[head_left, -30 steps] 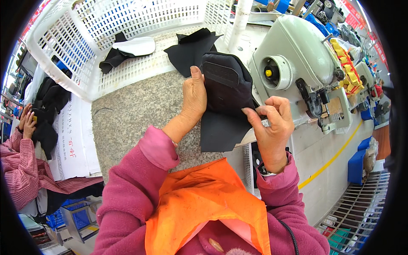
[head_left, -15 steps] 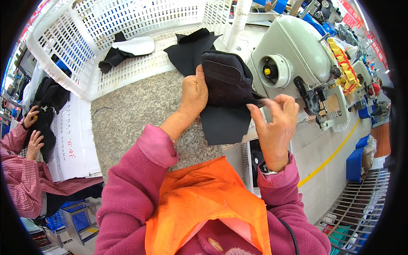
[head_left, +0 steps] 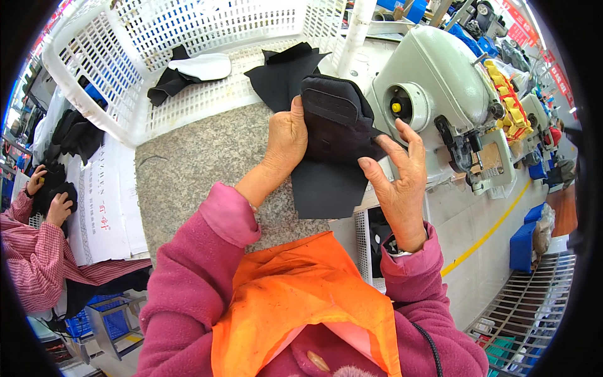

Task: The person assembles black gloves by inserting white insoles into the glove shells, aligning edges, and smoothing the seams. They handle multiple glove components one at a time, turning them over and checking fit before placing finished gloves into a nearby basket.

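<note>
A stack of black fabric pieces (head_left: pixel 333 135) is held above the speckled stone worktop (head_left: pixel 201 163), just in front of the pale green sewing machine (head_left: pixel 433 88). The left hand (head_left: pixel 286 135) is closed on the stack's left edge, thumb on top and fingers hidden beneath, so a firm pinch is judged but the underside grip cannot be confirmed. The right hand (head_left: pixel 396 173) is spread open at the stack's right edge; only the fingertips appear to touch the cloth, and nothing is gripped. A larger flat black panel hangs below the folded upper piece and rests partly on the worktop. For the step in hand, judged to be squaring up or separating the layers, the left pinch is best kept steady while the right fingertips are drawn along the free edge, so that the layers are not dragged out of line. Another black piece (head_left: pixel 282 72) lies behind the stack, against the white plastic basket (head_left: pixel 94 75), in which a white sole-shaped piece (head_left: pixel 201 66) and a dark scrap (head_left: pixel 169 81) are seen. The machine body stands close on the right and limits room for the right hand. At far left, another person's hands (head_left: pixel 53 201) are occupied with dark cloth, well apart. An orange apron (head_left: pixel 301 301) covers the lap.
</note>
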A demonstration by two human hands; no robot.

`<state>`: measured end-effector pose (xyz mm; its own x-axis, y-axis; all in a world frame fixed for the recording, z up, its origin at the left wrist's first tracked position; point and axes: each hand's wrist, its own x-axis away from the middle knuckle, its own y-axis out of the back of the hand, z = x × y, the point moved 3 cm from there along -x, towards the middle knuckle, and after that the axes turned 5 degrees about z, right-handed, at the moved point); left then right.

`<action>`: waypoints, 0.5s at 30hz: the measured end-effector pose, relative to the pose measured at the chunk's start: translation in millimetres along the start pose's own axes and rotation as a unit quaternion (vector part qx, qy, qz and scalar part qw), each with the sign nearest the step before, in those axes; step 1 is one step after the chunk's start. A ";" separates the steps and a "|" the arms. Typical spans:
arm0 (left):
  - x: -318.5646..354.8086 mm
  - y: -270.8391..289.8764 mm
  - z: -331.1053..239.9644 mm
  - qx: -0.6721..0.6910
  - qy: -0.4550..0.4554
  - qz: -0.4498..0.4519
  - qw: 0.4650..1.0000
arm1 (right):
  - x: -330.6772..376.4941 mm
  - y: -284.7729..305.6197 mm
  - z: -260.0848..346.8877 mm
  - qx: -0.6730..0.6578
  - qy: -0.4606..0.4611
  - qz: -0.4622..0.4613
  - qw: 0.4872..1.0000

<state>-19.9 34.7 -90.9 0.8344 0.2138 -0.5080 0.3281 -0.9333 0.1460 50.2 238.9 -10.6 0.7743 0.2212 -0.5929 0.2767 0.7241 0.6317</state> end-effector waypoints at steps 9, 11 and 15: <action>-3.3 -1.4 0.8 0.045 0.037 -0.013 0.998 | -15.5 -10.2 -7.7 -0.102 0.017 0.070 0.992; -7.1 -1.7 1.0 0.079 0.060 -0.009 0.995 | -19.2 -9.2 -2.8 -0.111 0.068 0.031 0.991; -12.3 0.1 -5.8 -0.054 -0.173 -0.044 0.982 | -14.7 -22.4 11.8 -0.046 0.095 -0.008 0.994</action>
<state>-27.6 33.6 -79.8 0.6063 0.1639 -0.7782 0.4525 -0.8757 0.1682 39.4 211.7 -10.2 0.6463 0.3231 -0.6913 0.2280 0.7828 0.5790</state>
